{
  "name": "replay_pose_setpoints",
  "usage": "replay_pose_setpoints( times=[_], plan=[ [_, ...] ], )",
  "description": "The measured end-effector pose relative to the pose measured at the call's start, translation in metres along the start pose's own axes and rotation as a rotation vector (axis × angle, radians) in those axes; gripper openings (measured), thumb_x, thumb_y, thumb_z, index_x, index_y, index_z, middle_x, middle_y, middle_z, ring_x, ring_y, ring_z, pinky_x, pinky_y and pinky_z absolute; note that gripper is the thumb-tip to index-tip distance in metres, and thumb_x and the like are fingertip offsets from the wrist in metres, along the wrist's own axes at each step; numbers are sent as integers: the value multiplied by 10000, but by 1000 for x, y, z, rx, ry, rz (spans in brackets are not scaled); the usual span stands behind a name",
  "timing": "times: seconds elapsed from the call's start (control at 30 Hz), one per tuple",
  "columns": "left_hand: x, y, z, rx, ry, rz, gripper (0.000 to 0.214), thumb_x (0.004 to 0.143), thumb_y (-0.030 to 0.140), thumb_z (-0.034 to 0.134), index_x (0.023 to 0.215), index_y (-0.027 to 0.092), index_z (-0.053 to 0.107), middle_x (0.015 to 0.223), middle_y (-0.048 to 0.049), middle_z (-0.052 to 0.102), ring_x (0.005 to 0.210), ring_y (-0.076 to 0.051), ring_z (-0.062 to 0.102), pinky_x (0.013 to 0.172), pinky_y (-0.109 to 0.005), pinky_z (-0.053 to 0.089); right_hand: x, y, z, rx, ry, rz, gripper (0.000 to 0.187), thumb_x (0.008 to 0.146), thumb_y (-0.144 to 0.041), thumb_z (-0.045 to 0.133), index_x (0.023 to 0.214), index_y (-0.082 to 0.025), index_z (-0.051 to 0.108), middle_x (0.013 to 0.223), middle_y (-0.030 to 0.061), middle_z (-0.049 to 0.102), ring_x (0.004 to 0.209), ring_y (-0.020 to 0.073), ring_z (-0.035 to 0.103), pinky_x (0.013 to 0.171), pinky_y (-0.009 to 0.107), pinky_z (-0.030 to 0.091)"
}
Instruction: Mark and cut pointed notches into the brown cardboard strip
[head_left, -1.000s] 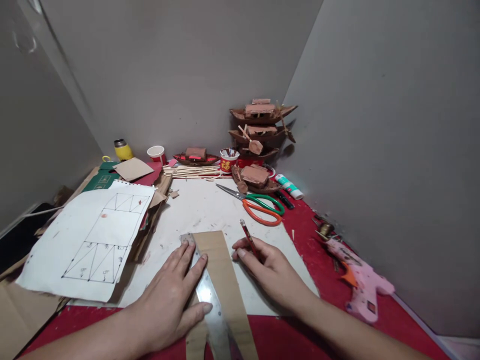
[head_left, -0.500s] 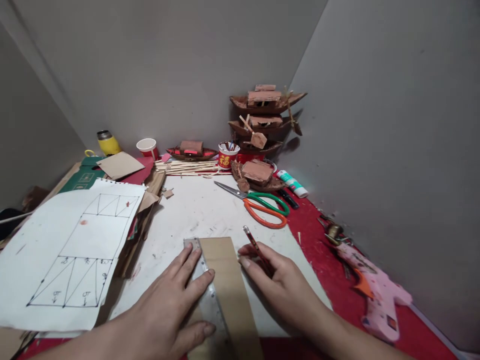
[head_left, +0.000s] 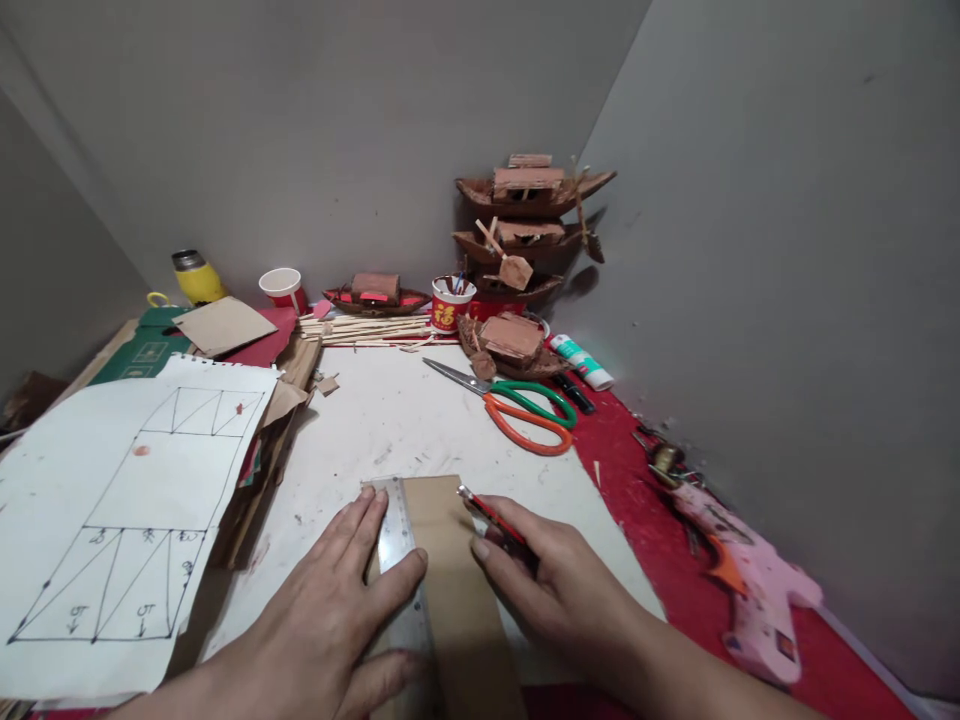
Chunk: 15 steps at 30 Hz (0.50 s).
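My left hand lies spread and flat, its fingers pressing a metal ruler down along the left part of a brown cardboard strip. In my right hand a dark red pencil is gripped, its silvery end pointing up and left over the strip's right edge. The pencil's lower part is hidden behind the fingers. Orange-and-green-handled scissors lie beyond my right hand. Both the strip and the ruler rest on a white sheet.
A paper with a line drawing covers the left side. Model boats are stacked at the back, near thin sticks and a red paper cup. A pink glue gun lies on the right.
The pencil has tilted leftward and now reaches over the cardboard's edge. My left hand and the ruler have shifted slightly left on the strip. The view has moved a little.
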<state>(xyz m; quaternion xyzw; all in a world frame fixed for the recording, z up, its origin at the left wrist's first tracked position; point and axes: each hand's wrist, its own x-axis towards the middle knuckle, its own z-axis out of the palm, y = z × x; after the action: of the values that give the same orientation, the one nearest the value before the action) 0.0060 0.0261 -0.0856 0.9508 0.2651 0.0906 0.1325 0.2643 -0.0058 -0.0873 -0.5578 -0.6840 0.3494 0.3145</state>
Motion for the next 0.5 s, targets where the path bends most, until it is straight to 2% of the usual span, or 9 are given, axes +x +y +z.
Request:
replay_pose_setpoints(
  times=[0.1,0.2,0.3,0.4,0.5],
  plan=[
    [0,0,0,14,10,-14,783,827,307,662,1493,237,257,1600,-208,-1,1432,-442,146,1029,-646,377,0,0,0,-14,-10,-13,283,955,-246,478,1227,-238,557,1036,45,699,859,201,639,758,276,473],
    [0,2,1,7,-20,-58,933,824,346,665,1536,215,77,1589,-237,97,1439,-417,149,1038,-634,378,0,0,0,-36,-10,-12,281,954,-254,478,1221,-231,561,1051,59,700,891,215,646,772,291,475],
    [1,3,1,-23,-32,-81,1029,813,374,670,1538,221,-43,1591,-224,114,1442,-401,154,1069,-620,352,0,-1,0,-56,-14,-14,262,952,-261,478,1193,-228,575,1023,64,704,887,226,649,764,300,477],
    [2,3,-1,-41,-34,-90,1037,795,389,686,1543,222,-12,1589,-220,135,1436,-406,180,1074,-630,337,0,-2,0,-63,-12,-18,265,951,-261,479,1194,-232,580,1013,59,705,862,222,650,750,297,477],
    [4,5,-9,-54,-16,-79,888,824,330,648,1538,240,127,1584,-187,194,1431,-390,222,1079,-635,327,0,-1,0,-60,-6,-19,274,948,-257,486,1205,-233,578,1016,55,707,833,215,648,737,291,476]
  ],
)
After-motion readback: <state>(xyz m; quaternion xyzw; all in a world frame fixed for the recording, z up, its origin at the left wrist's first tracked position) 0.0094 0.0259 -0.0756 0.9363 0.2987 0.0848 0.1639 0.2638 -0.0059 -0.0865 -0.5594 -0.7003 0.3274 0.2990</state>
